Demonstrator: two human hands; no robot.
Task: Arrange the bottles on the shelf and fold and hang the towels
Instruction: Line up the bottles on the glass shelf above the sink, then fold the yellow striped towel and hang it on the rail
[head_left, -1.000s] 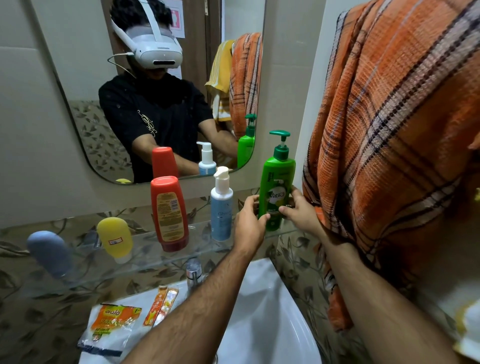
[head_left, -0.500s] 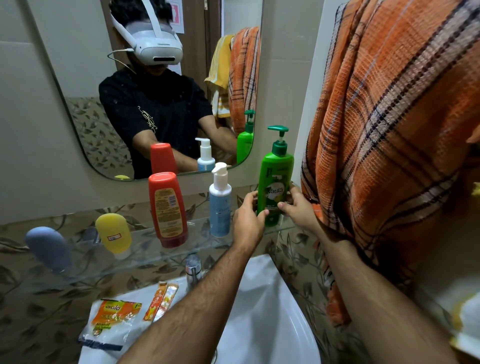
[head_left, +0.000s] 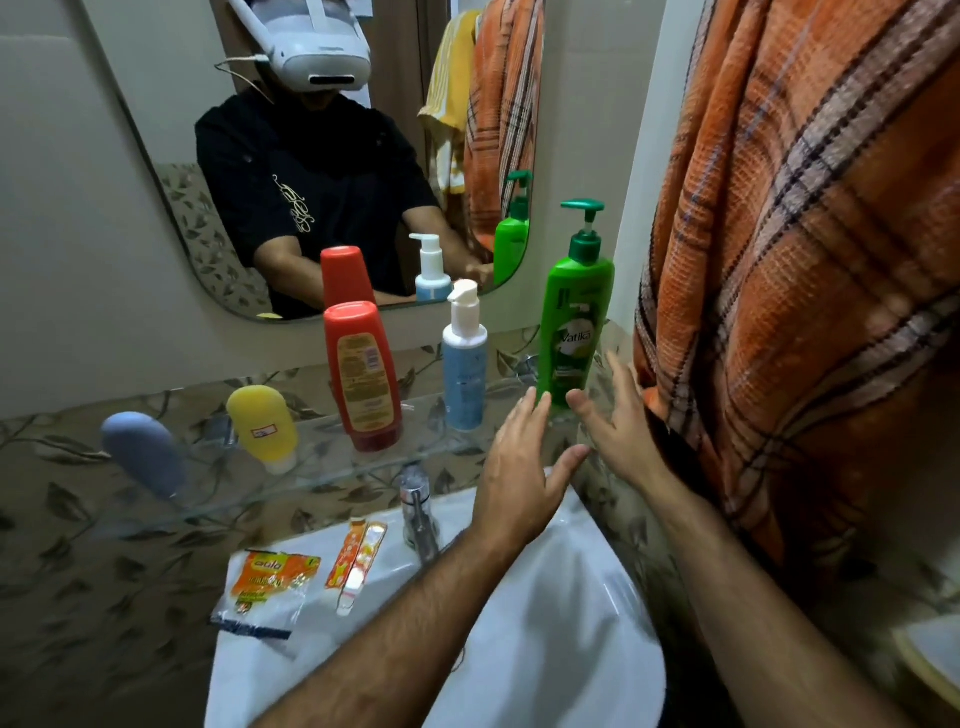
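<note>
A green pump bottle (head_left: 571, 322) stands upright at the right end of the glass shelf (head_left: 322, 462). My left hand (head_left: 524, 467) and my right hand (head_left: 618, 421) hover just below and in front of it, fingers spread, holding nothing. To its left stand a blue-and-white pump bottle (head_left: 465, 364), a red bottle (head_left: 363, 379), a yellow tube (head_left: 262, 428) and a grey-blue tube (head_left: 145, 452). An orange plaid towel (head_left: 800, 249) hangs at the right, close to my right forearm.
A white sink (head_left: 545, 639) with a chrome tap (head_left: 418, 514) lies under the shelf. An orange sachet pack (head_left: 267, 587) and a small orange sachet (head_left: 356, 561) rest on the sink rim. A mirror (head_left: 332, 156) hangs above the shelf.
Both hands have let go of the green pump bottle and drawn back toward me with fingers spread. The bottle now stands free on the shelf.
</note>
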